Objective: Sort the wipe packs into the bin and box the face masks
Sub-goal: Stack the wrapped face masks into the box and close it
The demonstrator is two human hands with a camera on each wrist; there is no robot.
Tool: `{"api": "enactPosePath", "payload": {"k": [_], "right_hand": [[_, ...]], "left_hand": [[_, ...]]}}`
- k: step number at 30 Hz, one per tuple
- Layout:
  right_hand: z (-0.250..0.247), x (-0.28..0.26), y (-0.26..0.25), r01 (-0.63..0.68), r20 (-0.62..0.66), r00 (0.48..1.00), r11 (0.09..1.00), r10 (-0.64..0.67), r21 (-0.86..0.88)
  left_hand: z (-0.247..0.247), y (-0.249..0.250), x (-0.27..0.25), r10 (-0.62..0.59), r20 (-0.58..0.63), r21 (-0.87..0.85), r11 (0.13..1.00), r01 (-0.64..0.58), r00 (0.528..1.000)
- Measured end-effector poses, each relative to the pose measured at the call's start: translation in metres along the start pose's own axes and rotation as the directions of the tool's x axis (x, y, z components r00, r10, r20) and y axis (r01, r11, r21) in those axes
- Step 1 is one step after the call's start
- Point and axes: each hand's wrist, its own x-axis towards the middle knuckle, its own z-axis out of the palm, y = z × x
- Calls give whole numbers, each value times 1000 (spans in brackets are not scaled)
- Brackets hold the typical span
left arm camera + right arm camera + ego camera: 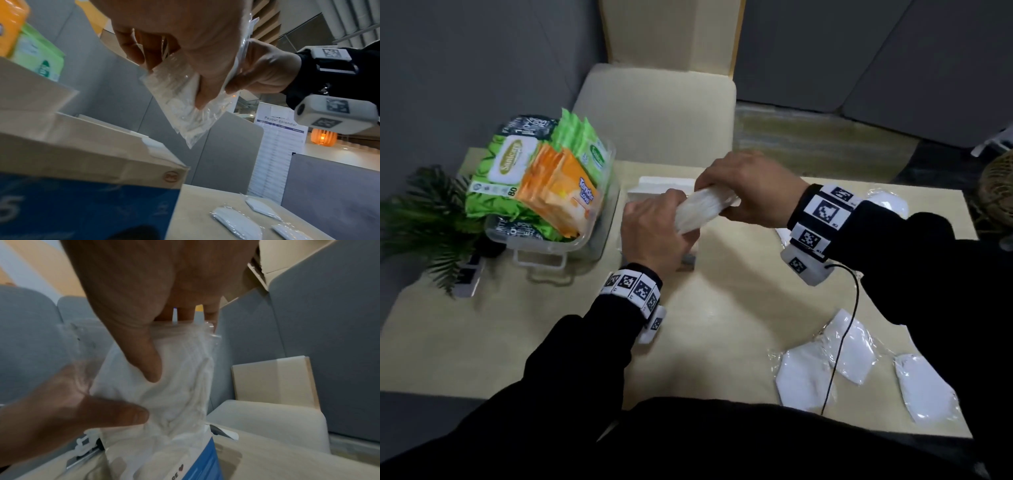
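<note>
The masks are being boxed: a stack of white face masks in clear plastic sleeves [703, 209] is gripped at its near end by the left hand [654, 233] and at its far end by the right hand [750, 192], fingers curled round it, directly above the open blue-and-white cardboard box [88, 191] at mid-bench. The wipe packs already lie in the clear plastic bin [585, 236] at far left. Next, the stack should be lowered squarely into the opening; several loose sleeved masks [825, 356] remain at the near right of the bench [722, 325].

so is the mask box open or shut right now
Open: the mask box has its top flaps folded up, and both hands hold a bundle of masks above it.
</note>
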Motion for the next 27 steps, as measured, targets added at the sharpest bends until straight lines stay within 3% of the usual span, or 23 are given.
{"api": "enactPosePath", "payload": {"k": [5,9,12,15,19,23,27], "right_hand": [[10,49,-3,197,31,980,979,-195,-53],[30,73,2,279,44,960,956,-276,-90],[44,85,3,312,65,949,944,-307,-106],[50,93,2,353,79,935,928,-345,-121],[54,98,-4,412,101,910,904,-402,-112],[60,102,-7,420,127,904,903,-408,-88],[58,101,-7,412,149,904,909,-400,-61]], "left_hand": [[-6,-29,-1,-107,-61,-17,994,106,992],[-6,-57,-16,-170,122,-147,971,187,978],[-11,-75,-29,-146,198,-202,961,187,969],[-13,-91,-36,-171,150,-166,967,195,974],[-18,-100,-41,-240,127,-253,930,265,963],[-19,-97,-41,-212,187,-281,924,259,959],[-16,-100,-41,-240,309,-265,908,326,920]]}}
